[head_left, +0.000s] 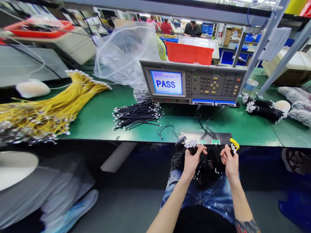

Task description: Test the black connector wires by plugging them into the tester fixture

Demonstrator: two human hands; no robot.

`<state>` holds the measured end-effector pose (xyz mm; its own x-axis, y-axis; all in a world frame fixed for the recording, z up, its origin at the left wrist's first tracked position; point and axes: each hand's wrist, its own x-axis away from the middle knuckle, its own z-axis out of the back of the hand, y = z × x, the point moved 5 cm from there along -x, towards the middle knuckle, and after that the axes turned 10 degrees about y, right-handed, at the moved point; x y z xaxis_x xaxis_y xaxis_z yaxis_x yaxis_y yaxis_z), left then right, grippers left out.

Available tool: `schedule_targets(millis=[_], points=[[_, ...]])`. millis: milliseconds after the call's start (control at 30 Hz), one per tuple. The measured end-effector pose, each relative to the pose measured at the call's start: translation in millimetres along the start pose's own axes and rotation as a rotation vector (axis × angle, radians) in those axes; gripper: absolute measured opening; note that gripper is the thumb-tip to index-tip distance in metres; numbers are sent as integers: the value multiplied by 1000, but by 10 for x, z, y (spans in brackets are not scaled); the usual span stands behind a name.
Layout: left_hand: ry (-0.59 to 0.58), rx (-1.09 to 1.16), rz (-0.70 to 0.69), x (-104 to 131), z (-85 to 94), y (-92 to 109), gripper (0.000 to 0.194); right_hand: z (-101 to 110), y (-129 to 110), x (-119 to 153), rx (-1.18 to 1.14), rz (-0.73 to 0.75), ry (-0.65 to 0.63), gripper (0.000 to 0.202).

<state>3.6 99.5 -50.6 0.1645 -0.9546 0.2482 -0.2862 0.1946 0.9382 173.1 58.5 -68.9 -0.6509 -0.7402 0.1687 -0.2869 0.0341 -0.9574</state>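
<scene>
Nearest: the wearer's jeans (217, 197), below the table edge. White ends hang over the lap, partly lost in shadow.

Left hand (192, 159): fingers closed round a bunch of black cables (191, 143), white plugs up, just at the table edge. A dark piece (181, 140) sits just left of the plugs.

Right hand (230, 161): level with the left, apart from it; fingers curled well in. White plugs (233, 148) show at its far side, against a yellow piece (234, 143). Cannot tell whether the hand grips either.

Off to the left, another person's grey trouser leg and blue shoe (80, 205).

At the edge of the green table (259, 129), between and just beyond the hands: two small green boards (215, 142) on a dark strip (224, 137). Dark wires (202, 124) run from the boards back toward the tester. Loose thin wires lie left of the strip.

Farther in: a pile (138, 115) of black cables, white-ended, left of centre; a big yellow bundle (80, 85) far left; tied black bundles (264, 111) at right.

Behind: the tester (194, 82), screen reading PASS. Clear plastic bag (128, 51) to its left, red bin (189, 52) behind it. Farthest, people at other benches.
</scene>
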Motion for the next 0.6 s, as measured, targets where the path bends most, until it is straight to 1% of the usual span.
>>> schedule_targets(millis=[100, 200, 300, 400, 600], points=[[-16, -6, -2, -3, -1, -2, 36, 93, 30, 34, -22, -19, 6, 65], [-19, -8, 4, -10, 6, -5, 35, 123, 37, 81, -26, -35, -11, 67], [-15, -5, 12, -12, 8, 1, 33, 117, 22, 108, -16, -56, -38, 67], [-2, 4, -8, -2, -2, 33, 32, 98, -14, 113, -10, -55, -70, 64], [68, 11, -22, 21, -32, 42, 35, 55, -34, 117, 5, -43, -104, 60]])
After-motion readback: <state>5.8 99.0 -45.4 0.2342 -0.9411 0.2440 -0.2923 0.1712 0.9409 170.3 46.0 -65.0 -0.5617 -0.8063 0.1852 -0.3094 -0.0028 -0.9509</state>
